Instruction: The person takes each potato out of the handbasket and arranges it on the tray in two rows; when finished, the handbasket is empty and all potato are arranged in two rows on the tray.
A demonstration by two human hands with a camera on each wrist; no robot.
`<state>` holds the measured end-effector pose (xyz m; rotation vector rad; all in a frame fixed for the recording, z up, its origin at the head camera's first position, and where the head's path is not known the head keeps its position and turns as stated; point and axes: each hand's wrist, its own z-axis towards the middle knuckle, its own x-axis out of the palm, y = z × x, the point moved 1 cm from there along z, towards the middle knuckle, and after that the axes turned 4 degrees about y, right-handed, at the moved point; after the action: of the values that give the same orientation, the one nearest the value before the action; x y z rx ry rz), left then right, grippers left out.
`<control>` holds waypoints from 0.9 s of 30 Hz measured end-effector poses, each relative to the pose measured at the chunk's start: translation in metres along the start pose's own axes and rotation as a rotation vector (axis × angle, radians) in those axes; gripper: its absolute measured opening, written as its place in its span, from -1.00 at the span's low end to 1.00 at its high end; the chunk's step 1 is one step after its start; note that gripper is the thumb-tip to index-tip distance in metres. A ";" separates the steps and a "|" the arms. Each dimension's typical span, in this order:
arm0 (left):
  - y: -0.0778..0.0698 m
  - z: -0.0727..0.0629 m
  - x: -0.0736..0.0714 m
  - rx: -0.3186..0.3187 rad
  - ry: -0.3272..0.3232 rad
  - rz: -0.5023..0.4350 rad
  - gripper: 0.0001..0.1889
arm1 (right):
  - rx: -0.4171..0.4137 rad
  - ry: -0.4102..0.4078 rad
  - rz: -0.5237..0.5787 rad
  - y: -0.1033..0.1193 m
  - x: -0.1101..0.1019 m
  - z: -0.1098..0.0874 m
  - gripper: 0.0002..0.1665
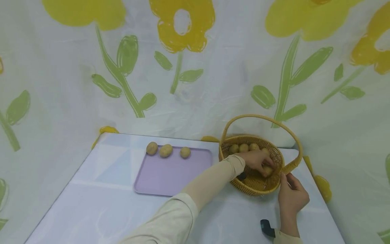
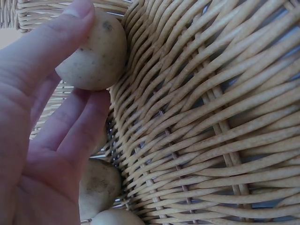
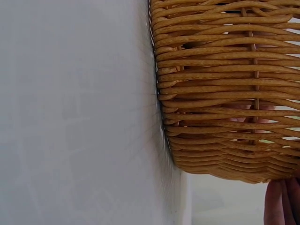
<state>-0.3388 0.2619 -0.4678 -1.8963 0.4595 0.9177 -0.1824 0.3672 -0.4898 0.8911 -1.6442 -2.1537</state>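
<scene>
Inside the wicker basket [image 1: 256, 189], my left hand [image 1: 256, 160] grips a potato [image 2: 101, 54] between thumb and fingers, close beside the woven wall. Other potatoes [image 1: 243, 148] lie along the basket's far side; the left wrist view shows a darker-marked potato [image 2: 98, 187] below the fingers. At the near right rim, by the foot of the arched handle [image 1: 300, 149], my right hand [image 1: 293, 196] pinches the basket's edge with thumb and fingers. Only its fingertips [image 3: 274, 201] show at the lower right of the right wrist view.
Left of the basket, a purple tray [image 1: 170, 176] lies on the white table [image 1: 91, 210]. Three potatoes [image 1: 166, 150] sit in a row along its far edge. A flower-printed curtain [image 1: 225, 74] hangs behind the table, and the basket stands near that back edge.
</scene>
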 end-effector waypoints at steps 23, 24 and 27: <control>0.007 0.004 0.002 -0.020 -0.015 0.045 -0.44 | -0.030 -0.021 0.046 0.000 0.001 -0.002 -0.60; 0.006 0.003 0.001 -0.019 -0.019 0.035 -0.44 | -0.032 -0.021 0.051 0.000 0.001 -0.001 -0.60; 0.005 0.001 -0.001 0.000 -0.034 0.011 -0.46 | -0.029 -0.021 0.062 0.000 0.001 -0.001 -0.60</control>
<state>-0.3433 0.2600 -0.4699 -1.8770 0.4501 0.9558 -0.1829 0.3658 -0.4902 0.8016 -1.6237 -2.1467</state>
